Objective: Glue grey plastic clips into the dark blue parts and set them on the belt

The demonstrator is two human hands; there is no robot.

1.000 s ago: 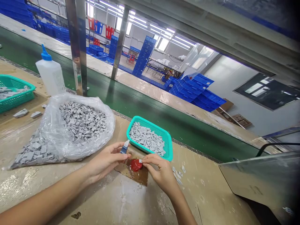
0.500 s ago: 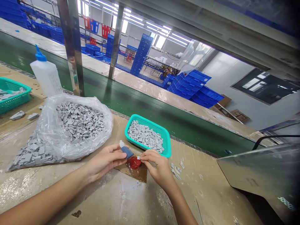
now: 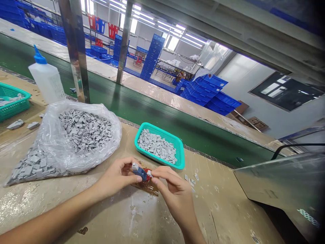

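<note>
Stacked blue crates (image 3: 205, 93) beyond the conveyor (image 3: 152, 135)

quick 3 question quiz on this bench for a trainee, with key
1. True or false: the clear plastic bag full of grey pieces lies to the left of the teal basket.

2. What is the left hand holding?
a) the teal basket
b) a dark blue block with a pale piece at one end
c) a white plastic bottle

3. Fill the gap: the brown sheet under the hands carries a patch of ____ material.

Key: 1 true; 2 b; 3 red
</note>
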